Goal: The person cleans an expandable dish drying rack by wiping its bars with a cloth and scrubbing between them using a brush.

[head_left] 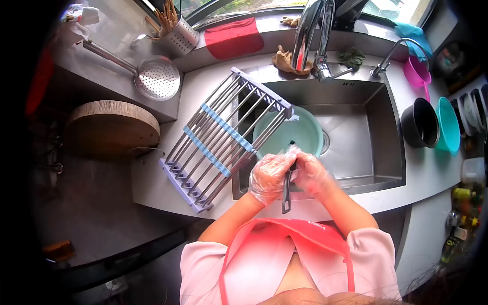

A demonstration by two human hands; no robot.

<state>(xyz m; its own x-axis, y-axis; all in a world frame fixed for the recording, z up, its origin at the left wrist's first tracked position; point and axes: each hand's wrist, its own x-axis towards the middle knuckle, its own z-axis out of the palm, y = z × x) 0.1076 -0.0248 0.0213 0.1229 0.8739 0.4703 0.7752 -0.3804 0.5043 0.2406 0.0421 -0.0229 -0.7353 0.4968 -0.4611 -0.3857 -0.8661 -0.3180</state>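
No lettering, brand, number or sign I can read from here. Small pale marks on the front of my red apron [305,229]: too small to make out. Bottles [454,243] at the right edge of my view: any print on their labels too small and blurred to read.
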